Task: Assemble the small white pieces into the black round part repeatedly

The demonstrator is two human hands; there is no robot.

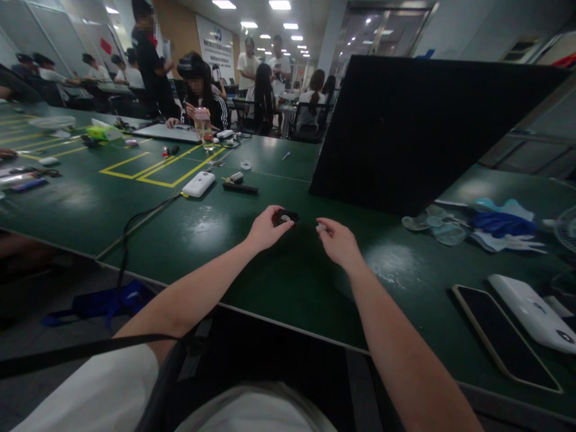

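Just above the green table (pixel 297 288), my left hand (pixel 266 228) is closed on a small black part (pixel 291 215). A pale round piece shows by its thumb. Across a short gap, my right hand (pixel 337 240) pinches a small whitish piece (pixel 320 227) between thumb and fingers; its kind is too small to make out. Beyond my left hand lie a black bar-shaped piece (pixel 240 188) and a small metallic part (pixel 236 177). A small ring of clear tape (pixel 245 165) rests farther back.
A large black panel (pixel 423 132) leans at the right. A white power bank (pixel 198 184) with a cable lies left. Gloves (pixel 504 225), a phone (pixel 504 336) and another white device (pixel 533 312) are at right. A bottle (pixel 204 129) stands before a person across the table.
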